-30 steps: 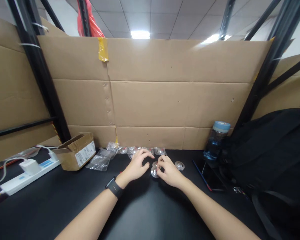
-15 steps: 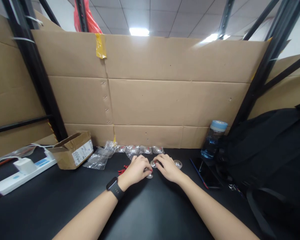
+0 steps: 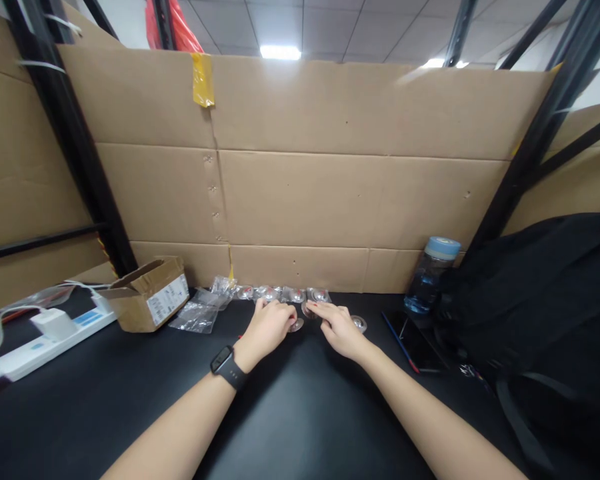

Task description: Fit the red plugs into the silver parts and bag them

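Note:
My left hand (image 3: 270, 328), a dark watch on its wrist, has its fingers bent and closed on the edge of a small round shiny disc (image 3: 297, 325) at the tabletop. To its right, my right hand (image 3: 341, 328) stretches its fingers leftward, fingertips touching another shiny disc (image 3: 307, 311), thumb apart. A third round disc (image 3: 359, 324) lies just right of that hand. Behind the hands, several clear plastic packets (image 3: 295, 295) with round, red-marked pieces stand in a row. Small red pieces beside my left wrist are almost hidden.
Empty clear bags (image 3: 196, 312) lie left of the packets, beside an open cardboard box (image 3: 145, 297). A white power strip (image 3: 55, 347) is far left. On the right are a phone (image 3: 415, 341), a blue-lidded bottle (image 3: 430, 277) and a black backpack (image 3: 540, 320). Cardboard (image 3: 300, 200) walls the back.
Both hands have moved slightly up and away, the left disc with my left hand. My right fingers have straightened over their disc. The red pieces are now mostly covered. The view has tilted slightly.

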`<state>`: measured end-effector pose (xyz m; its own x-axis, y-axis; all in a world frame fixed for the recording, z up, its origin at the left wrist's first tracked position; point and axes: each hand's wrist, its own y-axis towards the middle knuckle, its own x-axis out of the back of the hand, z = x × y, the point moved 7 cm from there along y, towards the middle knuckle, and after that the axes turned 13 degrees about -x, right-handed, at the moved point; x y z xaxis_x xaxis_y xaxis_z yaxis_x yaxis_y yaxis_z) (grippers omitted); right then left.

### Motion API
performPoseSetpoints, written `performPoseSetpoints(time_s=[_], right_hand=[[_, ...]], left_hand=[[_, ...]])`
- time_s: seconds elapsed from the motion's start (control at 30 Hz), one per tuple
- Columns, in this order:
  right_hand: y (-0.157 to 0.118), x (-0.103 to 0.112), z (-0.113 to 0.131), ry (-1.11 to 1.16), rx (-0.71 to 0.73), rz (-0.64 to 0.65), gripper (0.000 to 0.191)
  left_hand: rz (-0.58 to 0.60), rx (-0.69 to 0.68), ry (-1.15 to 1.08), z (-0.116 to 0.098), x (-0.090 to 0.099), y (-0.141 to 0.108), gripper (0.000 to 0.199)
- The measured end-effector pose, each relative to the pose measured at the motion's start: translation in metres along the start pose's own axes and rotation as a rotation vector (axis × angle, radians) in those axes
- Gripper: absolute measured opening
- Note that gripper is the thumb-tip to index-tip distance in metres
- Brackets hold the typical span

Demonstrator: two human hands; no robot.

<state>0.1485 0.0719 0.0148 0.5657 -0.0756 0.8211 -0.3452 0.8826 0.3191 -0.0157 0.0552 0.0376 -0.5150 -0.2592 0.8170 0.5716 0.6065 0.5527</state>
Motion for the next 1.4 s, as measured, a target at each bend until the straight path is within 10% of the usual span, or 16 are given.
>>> performPoseSetpoints(time_s=[0.43,0.7,0.93,1.13,1.4], right_hand=[[-0.003,0.007,0.006,0.333,0.025,-0.083,0.063],[-0.013,0.006,0.027,0.478,0.054,-0.084,0.057],[-0.010,0.010,0.016,0.444,-0.006,-0.232,0.032],[-0.006,0.012,0.007,0.388,-0.036,-0.260,0.027],[-0.004,0.016,0.007,0.317,-0.006,-0.259,0.026]], left_hand=[[-0.191,0.360,-0.244,0.029,0.004,-0.002,0.015],[-0.270,0.253,-0.780,0.021,-0.024,0.005,0.027],[-0.047,0.201,-0.534,0.016,-0.013,0.007,0.031],[0.024,0.353,0.136,0.061,0.024,-0.011,0.023],[0.323,0.211,0.136,0.070,-0.010,-0.022,0.032]])
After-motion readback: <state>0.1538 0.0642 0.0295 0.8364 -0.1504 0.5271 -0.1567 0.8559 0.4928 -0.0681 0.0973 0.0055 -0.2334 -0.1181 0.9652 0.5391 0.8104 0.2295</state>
